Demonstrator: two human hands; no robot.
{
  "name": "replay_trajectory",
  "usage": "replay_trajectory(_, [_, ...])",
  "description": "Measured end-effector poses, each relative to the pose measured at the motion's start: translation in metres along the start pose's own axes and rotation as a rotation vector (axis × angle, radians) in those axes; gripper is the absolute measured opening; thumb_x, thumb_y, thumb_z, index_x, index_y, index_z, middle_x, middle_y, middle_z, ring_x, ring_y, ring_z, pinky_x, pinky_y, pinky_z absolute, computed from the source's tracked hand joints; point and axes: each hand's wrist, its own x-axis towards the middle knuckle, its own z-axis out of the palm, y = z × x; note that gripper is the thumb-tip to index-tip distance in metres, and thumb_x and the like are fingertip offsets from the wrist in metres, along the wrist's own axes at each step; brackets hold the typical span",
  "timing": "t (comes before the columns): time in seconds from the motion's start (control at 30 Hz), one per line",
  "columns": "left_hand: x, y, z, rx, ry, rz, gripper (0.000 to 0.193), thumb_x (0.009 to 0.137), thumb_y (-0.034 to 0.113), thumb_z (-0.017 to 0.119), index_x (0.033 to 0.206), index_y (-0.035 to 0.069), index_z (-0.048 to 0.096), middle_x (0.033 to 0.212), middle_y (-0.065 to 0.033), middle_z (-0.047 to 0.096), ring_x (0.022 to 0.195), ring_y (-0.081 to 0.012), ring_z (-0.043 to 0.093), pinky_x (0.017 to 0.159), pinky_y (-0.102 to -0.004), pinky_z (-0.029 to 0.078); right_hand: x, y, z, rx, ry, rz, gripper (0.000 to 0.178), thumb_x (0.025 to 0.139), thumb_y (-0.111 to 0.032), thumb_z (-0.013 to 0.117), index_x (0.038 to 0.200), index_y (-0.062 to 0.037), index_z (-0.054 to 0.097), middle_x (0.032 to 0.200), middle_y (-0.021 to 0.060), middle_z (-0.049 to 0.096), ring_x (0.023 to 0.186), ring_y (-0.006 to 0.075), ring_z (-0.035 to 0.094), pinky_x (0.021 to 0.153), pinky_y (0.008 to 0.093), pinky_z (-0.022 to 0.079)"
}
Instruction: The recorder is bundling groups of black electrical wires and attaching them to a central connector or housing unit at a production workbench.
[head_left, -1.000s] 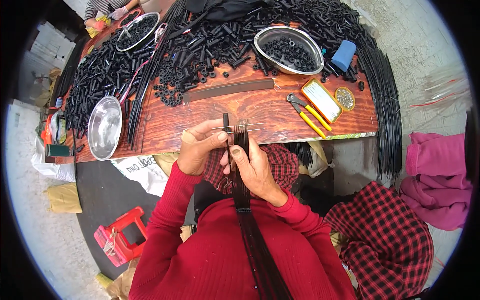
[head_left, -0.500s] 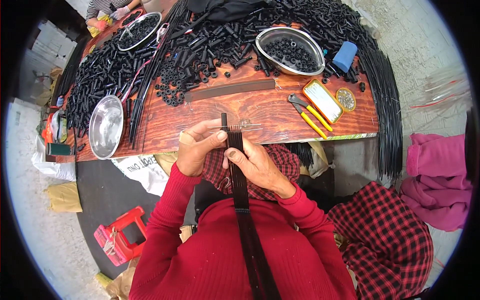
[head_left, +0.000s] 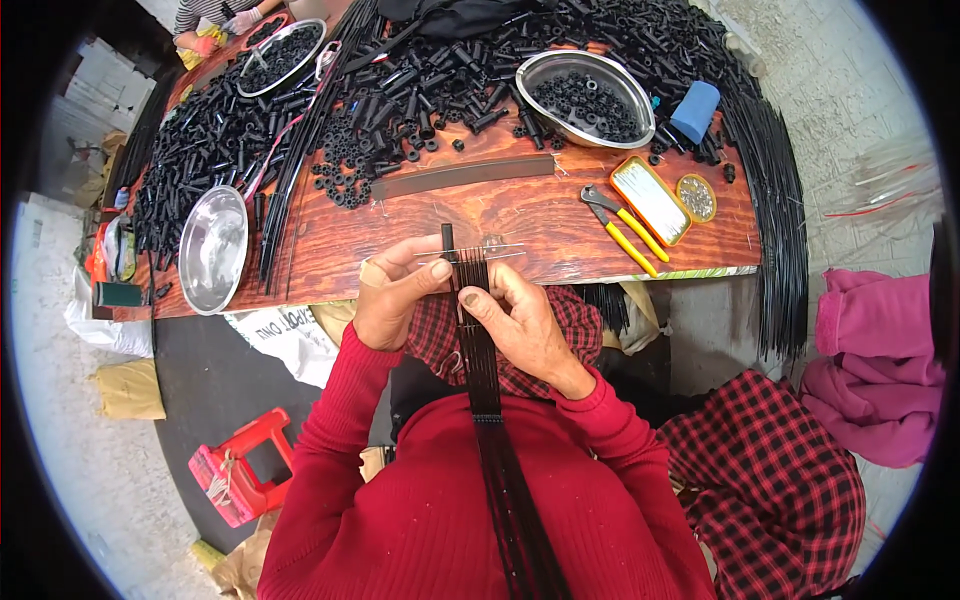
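Note:
My left hand [head_left: 398, 300] pinches a short black tube [head_left: 447, 238] upright between thumb and fingertips. My right hand [head_left: 518, 330] grips the upper end of a long black band of thin parallel strands [head_left: 484, 375], its thumb flat on the front. From there the band runs down over my red sweater and out past the lower edge. Two thin metal pins [head_left: 508, 246] cross the band's top sideways, and the strands seem to be threaded on them. Tube and band sit close side by side; my fingers hide how they join.
Heaps of black tubular parts [head_left: 440, 85] cover the table's far side. Before me lie a dark flat strip [head_left: 465, 178], yellow-handled cutters [head_left: 625, 230], an orange-rimmed tin of pins [head_left: 652, 200] and a clear bowl [head_left: 213, 250]. A metal bowl [head_left: 588, 98] holds small black rings. A co-worker's gloved hand [head_left: 243, 22] shows far left.
My right hand has shifted slightly right on the band, and its thumb has moved up a little. The strands below the pins look more spread. My left hand keeps its pinch.

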Motion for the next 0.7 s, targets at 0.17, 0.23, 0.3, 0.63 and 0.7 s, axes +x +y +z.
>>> replay_trajectory(0.17, [-0.0011, 0.0011, 0.0007, 0.003, -0.004, 0.012, 0.033, 0.090, 0.003, 0.067, 0.121, -0.005, 0.060, 0.107, -0.0164, 0.070, 0.093, -0.0204, 0.070, 0.084, -0.0333, 0.057, 0.0016, -0.0047, 0.0011, -0.196, 0.004, -0.010, 0.018, 0.099, -0.017, 0.060, 0.101, 0.0013, 0.060, 0.078, -0.0009, 0.059, 0.072, 0.0045, 0.051, 0.062, 0.0239, 0.044])
replay_trajectory(0.23, [-0.0009, 0.0002, 0.0006, 0.041, 0.022, 0.030, 0.033, 0.091, 0.002, 0.064, 0.123, -0.006, 0.059, 0.107, -0.0166, 0.070, 0.090, -0.0194, 0.070, 0.081, -0.0322, 0.057, 0.0030, -0.0057, -0.0022, -0.219, -0.010, 0.001, 0.018, 0.099, -0.017, 0.060, 0.100, 0.0012, 0.060, 0.079, -0.0005, 0.060, 0.072, 0.0046, 0.052, 0.063, 0.0239, 0.044])
replay_trajectory(0.3, [-0.0006, 0.0002, 0.0009, 0.026, 0.018, 0.020, 0.033, 0.091, 0.002, 0.064, 0.123, -0.006, 0.058, 0.107, -0.0166, 0.070, 0.091, -0.0198, 0.070, 0.082, -0.0325, 0.057, 0.0040, -0.0045, -0.0027, -0.241, -0.026, 0.010, 0.019, 0.099, -0.018, 0.060, 0.099, 0.0010, 0.061, 0.079, -0.0002, 0.061, 0.072, 0.0048, 0.052, 0.063, 0.0239, 0.045])
replay_trajectory(0.63, [0.0003, -0.0027, -0.0060, -0.036, -0.027, 0.002, 0.033, 0.091, 0.005, 0.063, 0.122, -0.006, 0.058, 0.112, -0.0181, 0.068, 0.096, -0.0232, 0.070, 0.087, -0.0358, 0.055, 0.0003, 0.0024, 0.0029, -0.041, 0.020, 0.010, 0.020, 0.100, -0.017, 0.059, 0.106, 0.0020, 0.060, 0.079, -0.0007, 0.061, 0.071, 0.0041, 0.053, 0.063, 0.0225, 0.045])
replay_trajectory(0.7, [0.0000, -0.0024, -0.0073, -0.039, -0.032, -0.007, 0.033, 0.091, 0.006, 0.064, 0.122, -0.005, 0.058, 0.112, -0.0176, 0.068, 0.097, -0.0235, 0.069, 0.088, -0.0361, 0.055, 0.0000, 0.0003, 0.0055, -0.057, 0.030, 0.006, 0.019, 0.099, -0.016, 0.059, 0.106, 0.0020, 0.060, 0.079, -0.0009, 0.061, 0.071, 0.0038, 0.053, 0.062, 0.0221, 0.044])
